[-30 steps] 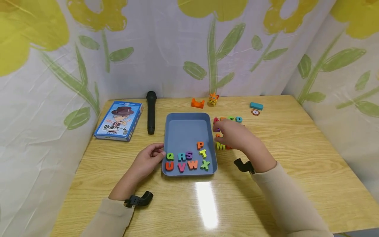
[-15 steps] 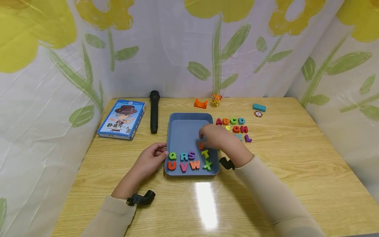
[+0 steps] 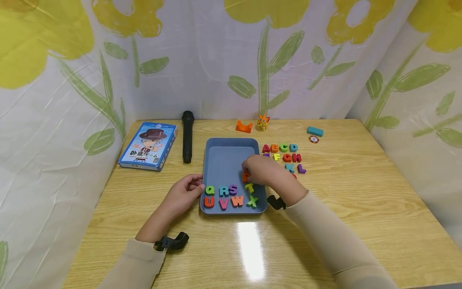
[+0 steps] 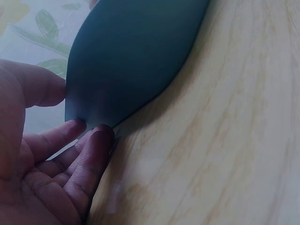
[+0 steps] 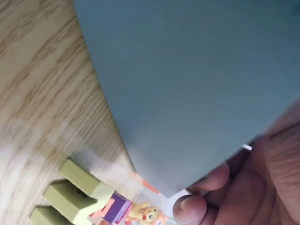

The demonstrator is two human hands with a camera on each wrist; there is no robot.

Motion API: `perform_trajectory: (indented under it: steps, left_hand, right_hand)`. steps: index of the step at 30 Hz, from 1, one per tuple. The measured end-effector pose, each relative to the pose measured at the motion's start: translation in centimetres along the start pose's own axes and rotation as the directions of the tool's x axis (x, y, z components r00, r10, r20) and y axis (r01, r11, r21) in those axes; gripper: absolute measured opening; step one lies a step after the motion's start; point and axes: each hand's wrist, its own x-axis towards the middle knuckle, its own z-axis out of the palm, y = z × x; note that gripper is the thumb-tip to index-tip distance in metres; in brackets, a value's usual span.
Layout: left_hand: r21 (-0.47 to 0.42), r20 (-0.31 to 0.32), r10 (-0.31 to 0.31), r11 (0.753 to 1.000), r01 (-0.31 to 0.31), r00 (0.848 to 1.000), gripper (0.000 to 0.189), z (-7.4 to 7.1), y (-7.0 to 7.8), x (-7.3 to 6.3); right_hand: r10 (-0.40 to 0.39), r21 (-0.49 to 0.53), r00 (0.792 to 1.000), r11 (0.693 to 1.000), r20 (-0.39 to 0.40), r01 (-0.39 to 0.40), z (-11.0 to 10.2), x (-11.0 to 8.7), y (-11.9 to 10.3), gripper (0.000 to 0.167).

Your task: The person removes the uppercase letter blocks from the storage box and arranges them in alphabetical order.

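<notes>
My left hand (image 3: 185, 193) holds the left wall of a grey-blue tray (image 3: 225, 160), thumb at the rim; in the left wrist view the fingertips lie against the tray's wall. Over the tray's right side, my right hand (image 3: 265, 170) pinches an orange-red letter P (image 3: 246, 178), which its fingers partly cover. Just below it in the tray lies a yellow letter T (image 3: 249, 188). Nearby are a green Q (image 3: 210, 190), teal R (image 3: 223, 191) and purple S (image 3: 233, 190). Along the near wall run U (image 3: 209, 202), V (image 3: 223, 204), W (image 3: 237, 201) and X (image 3: 252, 202).
Right of the tray, more letters lie in rows, including A (image 3: 266, 148) and L (image 3: 301, 169); my right hand hides some. Behind are an orange stand (image 3: 244, 127), a cat-like figurine (image 3: 262, 121) and a teal block (image 3: 315, 131). A microphone (image 3: 187, 138) and game box (image 3: 148, 146) lie left.
My right hand has moved left, from the letters beside the tray to the P inside it. The left hand stays at the tray's wall.
</notes>
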Motion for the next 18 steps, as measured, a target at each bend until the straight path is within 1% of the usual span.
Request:
perform_trajectory:
  steps: [2, 4, 6, 8, 11, 13, 15, 18]
  left_hand:
    - [0.003, 0.001, 0.000, 1.000, 0.000, 1.000, 0.047, 0.0, 0.0, 0.0]
    - [0.004, 0.002, -0.001, 1.000, 0.001, 1.000, 0.048, 0.0, 0.0, 0.0]
    - [0.005, 0.003, -0.002, 1.000, 0.002, 1.000, 0.048, 0.1, 0.0, -0.1]
    - [0.007, 0.004, -0.003, 1.000, 0.003, 1.000, 0.048, 0.1, 0.1, 0.0]
    - [0.015, 0.006, -0.004, 1.000, 0.004, 1.000, 0.048, 0.2, 0.1, 0.1]
    - [0.021, 0.007, -0.006, 1.000, 0.006, 1.000, 0.048, 0.3, 0.1, 0.1]
    - [0.026, 0.005, -0.010, 1.000, 0.010, 1.000, 0.048, 0.3, 0.1, 0.2]
    - [0.029, 0.002, -0.010, 1.000, 0.010, 1.000, 0.048, 0.2, 0.0, 0.2]
  right_hand:
    - [-0.012, 0.019, 1.000, 1.000, -0.015, 0.012, -0.2, -0.2, 0.3, 0.007]
    - [-0.025, 0.042, 0.998, 0.999, -0.049, 0.027, -0.6, -0.6, 0.7, 0.007]
    - [-0.030, 0.060, 0.996, 0.998, -0.085, 0.035, -1.2, -1.3, 1.3, 0.008]
    - [-0.016, 0.082, 0.993, 0.996, -0.120, 0.025, -2.0, -2.4, 2.3, 0.010]
    - [0.022, 0.108, 0.986, 0.994, -0.168, -0.003, -3.0, -4.4, 4.4, 0.015]
    - [0.056, 0.130, 0.979, 0.991, -0.195, -0.030, -3.2, -5.9, 6.2, 0.017]
    - [0.076, 0.137, 0.972, 0.989, -0.220, -0.046, -2.9, -7.3, 8.0, 0.016]
    - [0.107, 0.139, 0.967, 0.987, -0.231, -0.076, -1.9, -9.1, 10.4, 0.012]
